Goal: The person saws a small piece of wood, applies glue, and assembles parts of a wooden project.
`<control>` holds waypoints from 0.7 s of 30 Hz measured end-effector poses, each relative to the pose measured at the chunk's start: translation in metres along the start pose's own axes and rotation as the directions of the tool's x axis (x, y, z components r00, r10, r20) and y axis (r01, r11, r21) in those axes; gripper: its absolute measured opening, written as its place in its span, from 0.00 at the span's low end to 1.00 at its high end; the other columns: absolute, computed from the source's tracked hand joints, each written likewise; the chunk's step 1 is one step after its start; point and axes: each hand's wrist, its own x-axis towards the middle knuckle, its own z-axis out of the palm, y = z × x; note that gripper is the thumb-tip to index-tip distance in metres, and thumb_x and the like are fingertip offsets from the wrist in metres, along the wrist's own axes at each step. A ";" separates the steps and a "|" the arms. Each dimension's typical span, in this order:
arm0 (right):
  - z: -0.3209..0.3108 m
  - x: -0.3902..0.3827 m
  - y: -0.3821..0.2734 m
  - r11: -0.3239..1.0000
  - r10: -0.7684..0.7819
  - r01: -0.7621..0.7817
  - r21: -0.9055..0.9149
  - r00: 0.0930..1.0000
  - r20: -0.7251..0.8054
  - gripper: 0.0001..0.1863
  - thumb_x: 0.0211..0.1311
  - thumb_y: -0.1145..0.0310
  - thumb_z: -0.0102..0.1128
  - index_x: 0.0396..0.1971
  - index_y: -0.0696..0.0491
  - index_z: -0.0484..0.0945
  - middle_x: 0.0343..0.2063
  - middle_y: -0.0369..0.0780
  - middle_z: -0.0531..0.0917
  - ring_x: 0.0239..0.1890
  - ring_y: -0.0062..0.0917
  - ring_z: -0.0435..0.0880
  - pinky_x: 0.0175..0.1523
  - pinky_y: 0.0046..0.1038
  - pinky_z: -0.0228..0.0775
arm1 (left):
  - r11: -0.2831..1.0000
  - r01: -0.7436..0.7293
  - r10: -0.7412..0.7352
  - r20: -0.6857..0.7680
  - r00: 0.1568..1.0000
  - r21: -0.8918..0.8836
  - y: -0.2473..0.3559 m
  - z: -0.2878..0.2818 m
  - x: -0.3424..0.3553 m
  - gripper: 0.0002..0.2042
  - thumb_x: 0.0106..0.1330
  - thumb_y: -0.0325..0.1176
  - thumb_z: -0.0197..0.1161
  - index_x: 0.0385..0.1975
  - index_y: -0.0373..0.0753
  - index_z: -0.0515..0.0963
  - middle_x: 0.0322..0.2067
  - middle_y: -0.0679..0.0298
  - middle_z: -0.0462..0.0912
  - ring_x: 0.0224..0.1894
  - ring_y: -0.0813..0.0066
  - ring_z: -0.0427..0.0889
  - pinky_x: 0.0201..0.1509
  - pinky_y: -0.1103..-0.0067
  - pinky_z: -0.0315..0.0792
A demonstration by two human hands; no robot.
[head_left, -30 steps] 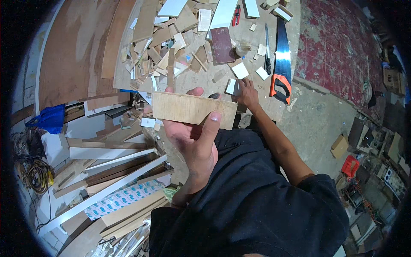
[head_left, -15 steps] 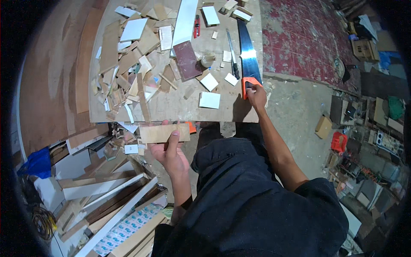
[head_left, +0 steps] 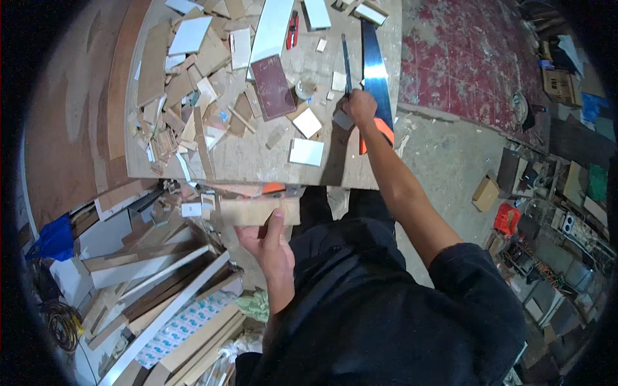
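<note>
My left hand [head_left: 267, 248] pinches a small flat wooden strip [head_left: 254, 211] between thumb and fingers, just off the table's near edge. My right hand [head_left: 360, 107] is closed round the handle end of a slim file [head_left: 346, 58], which lies on the table pointing away from me; the handle itself is covered by my fingers. Right beside that hand lies a handsaw [head_left: 375, 67] with an orange handle [head_left: 385, 134], partly behind my wrist. Small white-faced blocks [head_left: 306, 152] and a dark red rectangular piece [head_left: 273, 87] rest left of my right hand.
Wood offcuts [head_left: 187, 83] are heaped on the left of the worktable [head_left: 238, 168]. A red utility knife [head_left: 292, 30] lies by a long white board [head_left: 269, 29]. Boards and scraps [head_left: 174, 289] are piled on the lower left floor; a red basket [head_left: 507, 219] stands right.
My right hand has let go of the saw handle and moved left and away from me onto the file's handle. My left hand, with the wooden strip, has shifted slightly right and nearer.
</note>
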 end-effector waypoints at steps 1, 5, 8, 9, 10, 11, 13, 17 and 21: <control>0.002 -0.006 -0.001 1.000 -0.005 0.005 0.003 1.000 0.027 0.14 0.49 0.58 0.64 0.28 0.54 0.83 0.30 0.48 0.85 0.35 0.44 0.86 0.40 0.42 0.78 | 1.000 -0.023 0.023 0.008 1.000 -0.001 -0.004 0.005 -0.002 0.33 0.56 0.12 0.62 0.63 0.34 0.59 0.51 0.54 0.74 0.55 0.63 0.76 0.61 0.60 0.73; -0.019 -0.004 -0.024 0.993 -0.100 0.109 -0.046 0.982 0.158 0.13 0.48 0.61 0.61 0.27 0.56 0.83 0.30 0.48 0.85 0.37 0.44 0.86 0.42 0.41 0.79 | 0.994 -0.107 0.106 -0.046 0.993 -0.029 -0.005 0.028 -0.014 0.32 0.55 0.13 0.63 0.61 0.34 0.60 0.49 0.55 0.75 0.52 0.65 0.78 0.61 0.61 0.74; -0.023 0.006 -0.015 0.977 -0.166 0.186 -0.108 0.971 0.173 0.14 0.49 0.61 0.60 0.29 0.56 0.83 0.33 0.49 0.85 0.39 0.43 0.86 0.44 0.39 0.79 | 0.976 -0.159 0.157 -0.021 0.987 -0.147 -0.004 0.048 -0.021 0.34 0.56 0.13 0.64 0.63 0.34 0.58 0.50 0.55 0.74 0.51 0.65 0.78 0.60 0.61 0.74; -0.021 0.012 -0.010 0.968 -0.191 0.209 -0.141 0.973 0.131 0.15 0.49 0.61 0.59 0.31 0.56 0.83 0.35 0.49 0.85 0.40 0.42 0.86 0.45 0.39 0.79 | 0.978 -0.154 0.152 -0.028 0.988 -0.143 -0.004 0.054 -0.023 0.34 0.56 0.13 0.64 0.63 0.34 0.58 0.50 0.55 0.74 0.51 0.65 0.78 0.60 0.61 0.74; -0.020 0.011 -0.012 0.965 -0.203 0.222 -0.136 0.968 0.147 0.15 0.49 0.61 0.59 0.31 0.56 0.83 0.35 0.49 0.85 0.40 0.42 0.86 0.45 0.39 0.79 | 0.973 -0.194 0.195 -0.005 0.981 -0.125 -0.005 0.055 -0.027 0.33 0.57 0.14 0.62 0.64 0.35 0.58 0.53 0.54 0.72 0.54 0.63 0.76 0.61 0.62 0.72; -0.023 0.013 -0.018 0.967 -0.190 0.218 -0.131 0.961 0.199 0.15 0.50 0.61 0.58 0.33 0.56 0.83 0.36 0.49 0.85 0.40 0.42 0.86 0.45 0.38 0.79 | 0.965 -0.238 0.241 0.019 0.970 -0.108 -0.004 0.056 -0.030 0.33 0.58 0.15 0.61 0.65 0.35 0.57 0.55 0.53 0.70 0.56 0.60 0.74 0.62 0.62 0.70; -0.022 0.017 -0.019 0.970 -0.184 0.205 -0.132 0.971 0.155 0.16 0.52 0.61 0.56 0.36 0.56 0.83 0.37 0.48 0.85 0.42 0.41 0.85 0.47 0.38 0.79 | 0.959 -0.246 0.243 -0.042 0.969 -0.138 -0.001 0.063 -0.037 0.35 0.57 0.15 0.63 0.65 0.35 0.55 0.53 0.54 0.71 0.53 0.61 0.76 0.61 0.62 0.72; -0.021 0.023 -0.014 0.954 -0.190 0.215 -0.209 0.972 0.136 0.13 0.49 0.64 0.61 0.33 0.54 0.84 0.34 0.48 0.86 0.39 0.40 0.87 0.43 0.37 0.80 | 0.952 -0.262 0.257 -0.049 0.965 -0.161 0.005 0.060 -0.037 0.35 0.56 0.14 0.65 0.63 0.34 0.56 0.50 0.54 0.72 0.50 0.63 0.79 0.60 0.64 0.75; -0.028 0.017 0.001 0.982 -0.147 0.157 -0.104 0.984 0.100 0.16 0.52 0.58 0.61 0.31 0.57 0.83 0.33 0.51 0.85 0.38 0.45 0.85 0.43 0.41 0.78 | 0.935 -0.308 0.308 -0.031 0.951 -0.177 0.003 0.052 -0.033 0.33 0.56 0.14 0.65 0.62 0.33 0.57 0.48 0.54 0.73 0.49 0.63 0.80 0.60 0.65 0.75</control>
